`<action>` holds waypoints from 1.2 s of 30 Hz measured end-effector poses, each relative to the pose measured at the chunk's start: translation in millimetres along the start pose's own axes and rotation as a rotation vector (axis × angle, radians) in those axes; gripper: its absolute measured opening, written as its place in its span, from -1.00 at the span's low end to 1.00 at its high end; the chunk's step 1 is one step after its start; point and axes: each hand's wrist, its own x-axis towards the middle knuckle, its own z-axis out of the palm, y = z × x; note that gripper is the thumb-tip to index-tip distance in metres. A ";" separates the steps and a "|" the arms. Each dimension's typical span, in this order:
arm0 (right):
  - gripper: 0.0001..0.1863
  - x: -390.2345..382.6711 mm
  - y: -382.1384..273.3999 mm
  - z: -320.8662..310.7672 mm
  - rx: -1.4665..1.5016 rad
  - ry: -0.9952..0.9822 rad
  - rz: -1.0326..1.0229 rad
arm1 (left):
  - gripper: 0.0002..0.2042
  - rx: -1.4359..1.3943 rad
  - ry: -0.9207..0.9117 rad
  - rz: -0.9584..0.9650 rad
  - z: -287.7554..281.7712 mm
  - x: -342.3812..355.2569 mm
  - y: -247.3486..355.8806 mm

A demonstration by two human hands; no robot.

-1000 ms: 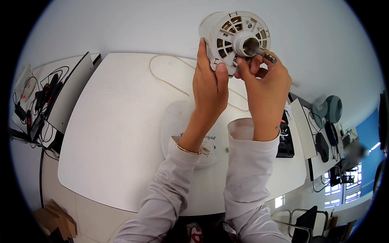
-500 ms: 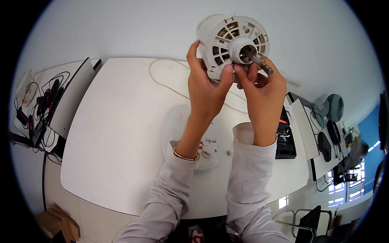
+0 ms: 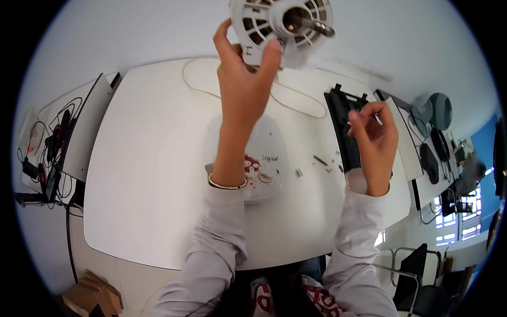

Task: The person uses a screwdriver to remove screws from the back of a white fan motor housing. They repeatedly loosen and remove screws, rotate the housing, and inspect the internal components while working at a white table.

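Note:
My left hand (image 3: 243,87) grips a white fan motor (image 3: 279,20) up near the top edge. It has a round slotted housing and a metal shaft sticking out of its hub, and its top is cut off by the frame. Away from the motor, my right hand (image 3: 376,140) is raised over the black tool case (image 3: 338,119) at the right of the table. Its thumb and curled fingers come together, and whatever is between them is too small to make out. Under my left forearm lies a white fan base (image 3: 266,140) with a cartoon print and a knob.
Small metal parts (image 3: 299,173) and a dark thin rod (image 3: 320,159) lie right of the base. A pale cord (image 3: 296,105) loops across the far side of the white table (image 3: 142,174). Cables (image 3: 63,127) crowd a left side table; a chair (image 3: 412,274) stands lower right.
My right hand has left the motor and moved right, over the tool case. My left hand has carried the motor up and left. The view has shifted slightly.

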 end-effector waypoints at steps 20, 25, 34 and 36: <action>-0.89 -65.0 156.3 -4.9 -1.081 -0.538 -0.096 | -0.35 0.036 -0.013 0.005 4.1 -3.5 5.0; -0.81 -34.1 104.5 -6.5 -0.748 -0.405 -0.089 | -0.35 0.036 -0.035 -0.020 3.4 -3.7 8.3; -0.80 13.0 -50.1 50.6 0.143 0.038 -0.351 | -0.32 -0.006 -0.042 -0.034 3.5 -5.6 6.0; -0.80 20.4 -45.1 59.9 0.042 0.110 -0.527 | -0.32 -0.029 -0.028 -0.032 5.6 -4.4 8.5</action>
